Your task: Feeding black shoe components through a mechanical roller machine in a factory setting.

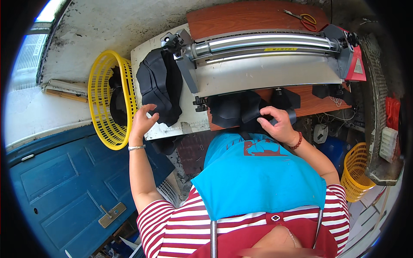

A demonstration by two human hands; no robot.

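Observation:
A stack of thin black sheets (159,81), likely leather or a similar material, lies on the pale board left of a roller machine (266,45). My left hand (144,121) is at the stack's near left edge, its thumb and fingers curved but apart, holding nothing I can see. More black pieces (228,109) lie under the machine's front edge, close to my body. Over their right end, my right hand (278,124) is bent with a gap between thumb and forefinger. Dark material shows behind that gap.
A yellow basket (95,101) with black pieces in it stands at the left, above a blue panelled door (56,176). Scissors (303,19) lie behind the machine. At the right are another yellow basket (355,172) and loose cables (340,116). A turquoise apron (262,180) covers my lap.

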